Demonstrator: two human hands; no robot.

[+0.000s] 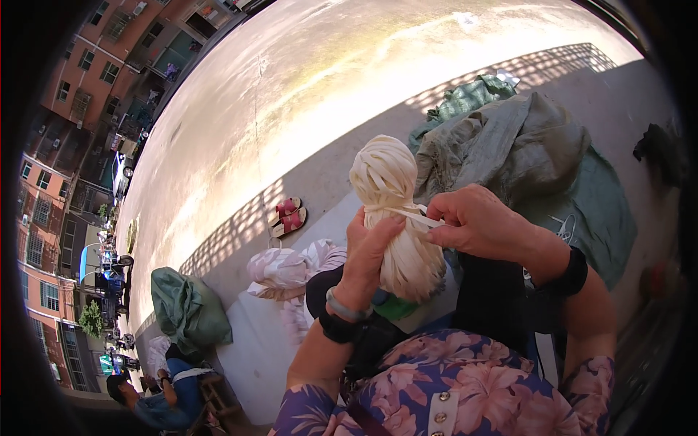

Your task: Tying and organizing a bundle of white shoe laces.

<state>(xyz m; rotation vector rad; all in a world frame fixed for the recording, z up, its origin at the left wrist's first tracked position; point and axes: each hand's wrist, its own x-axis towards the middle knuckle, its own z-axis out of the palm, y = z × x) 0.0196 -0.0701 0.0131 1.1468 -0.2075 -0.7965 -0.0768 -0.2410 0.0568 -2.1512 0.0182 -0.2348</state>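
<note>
Dead centre, the bundle of strips is upright in the left hand, the right hand at its right. Beyond, to the right, sacks lie piled on the ground. Left of the hands, a cloth bundle lies over the sheet, sandals just beyond. Farther left, another sack sits beside the sheet, a person nearer, buildings far behind.

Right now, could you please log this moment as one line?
left hand: grips cream bundle | right hand: pinches strip | strip: around bundle's neck | further left: green sack, sandals
</note>
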